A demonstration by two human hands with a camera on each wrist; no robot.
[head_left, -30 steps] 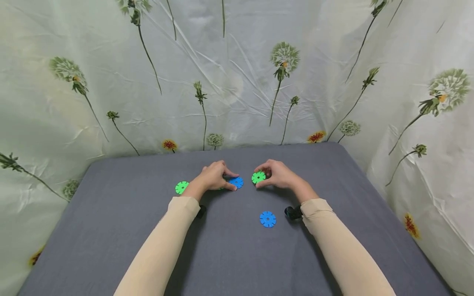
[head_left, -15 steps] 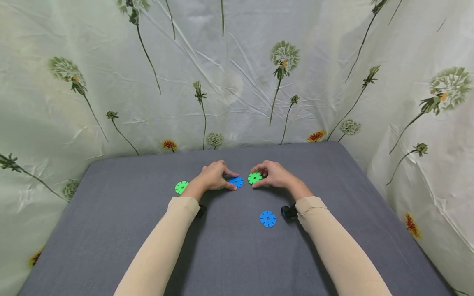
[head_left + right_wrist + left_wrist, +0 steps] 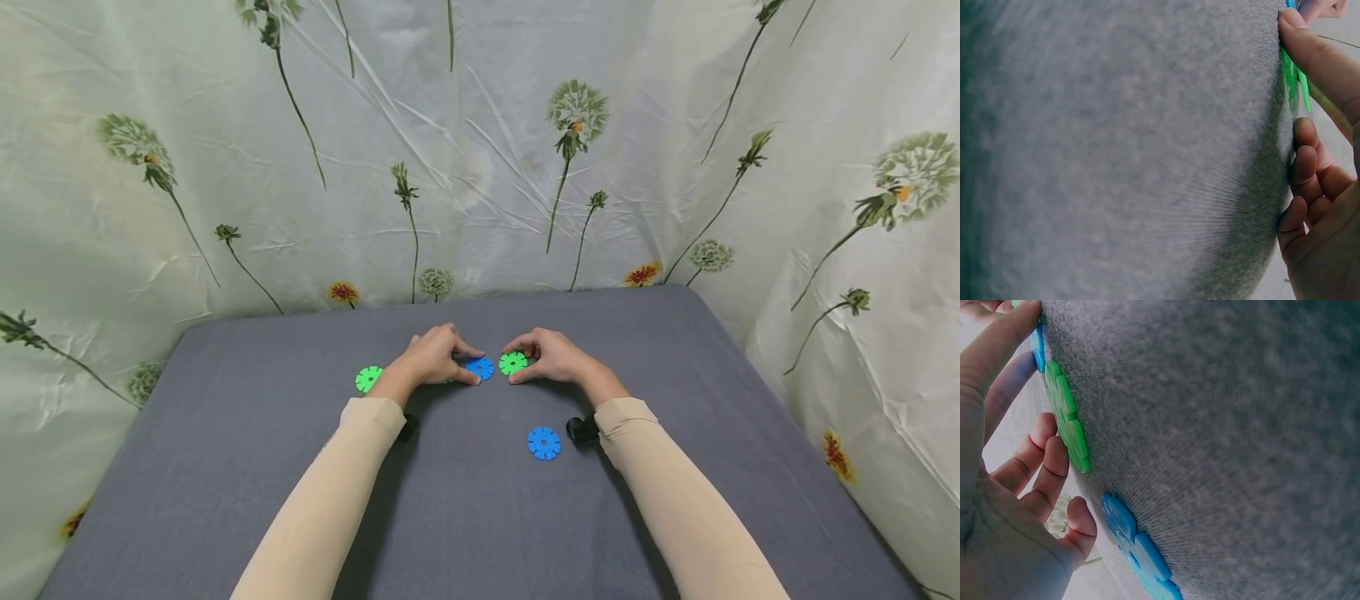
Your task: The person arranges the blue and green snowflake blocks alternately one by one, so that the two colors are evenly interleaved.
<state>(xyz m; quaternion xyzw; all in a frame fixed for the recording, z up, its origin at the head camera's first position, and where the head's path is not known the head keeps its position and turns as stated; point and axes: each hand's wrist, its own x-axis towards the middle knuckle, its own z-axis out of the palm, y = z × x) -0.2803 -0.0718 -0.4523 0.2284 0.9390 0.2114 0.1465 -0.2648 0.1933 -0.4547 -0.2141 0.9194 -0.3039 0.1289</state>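
Note:
Thumb and forefinger of my left hand [image 3: 433, 357] pinch the rim of a flat blue notched disc [image 3: 481, 368] lying on the grey cloth. Just to its right, my right hand [image 3: 558, 357] pinches a green notched disc [image 3: 513, 363] by its edges, close over the cloth; a narrow gap separates the two discs. Under the left palm, another green disc [image 3: 1066, 415] and another blue disc [image 3: 1141, 553] lie in a row, as the left wrist view shows; the head view mostly hides them. A further green disc [image 3: 368, 379] lies by the left wrist.
A loose blue notched disc [image 3: 543, 443] lies nearer the body, left of the right wrist's black camera [image 3: 582, 431]. Grey cloth covers the table [image 3: 465, 517]. Behind it hangs a pale curtain [image 3: 480, 167] with a dandelion print.
My right hand has moved slightly left with the green disc, bringing it nearer the blue disc. The left hand has stayed in place.

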